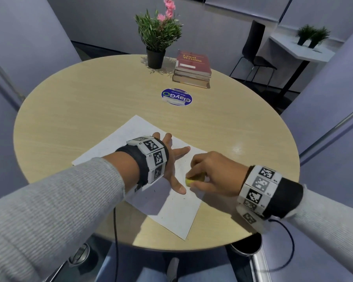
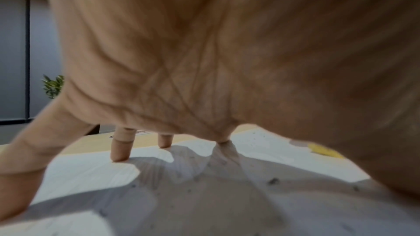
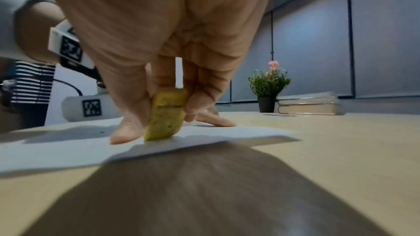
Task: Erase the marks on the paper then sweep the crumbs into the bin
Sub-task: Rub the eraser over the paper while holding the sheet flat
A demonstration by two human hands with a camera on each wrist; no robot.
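One sheet of white paper [image 1: 130,143] lay at an angle on the near half of a round, pale wooden table [image 1: 90,102]. The sheet's nearest corner almost reached the table's front edge, and its far corner pointed toward the middle.

The left hand [image 1: 171,159] was spread wide, fingers straight and splayed, fingertips [image 2: 119,155] pressing the sheet flat. The right hand [image 1: 210,171] pinched one yellow eraser [image 3: 167,116] between thumb and fingers. The eraser stood tilted, its lower end touching the paper near the sheet's right edge, just beside the left thumb.

Many small dark crumbs [image 2: 272,181] were scattered over the paper, mostly under and around the left hand; they were too small and blurred to count. Any pencil marks were too faint to make out.

At the far side of the table stood one potted plant [image 1: 157,37] with pink flowers in a black pot. Just to its right was a stack of three books [image 1: 192,70], the top one red. One round blue sticker [image 1: 176,97] sat between the books and the paper. Bare wood lay open to the left, to the right and beyond the paper.

Under the table's front-right edge, the dark round rim of one bin [image 1: 247,245] showed.

Beyond the table stood one black chair [image 1: 253,49] and a side table with two small plants [image 1: 312,36].
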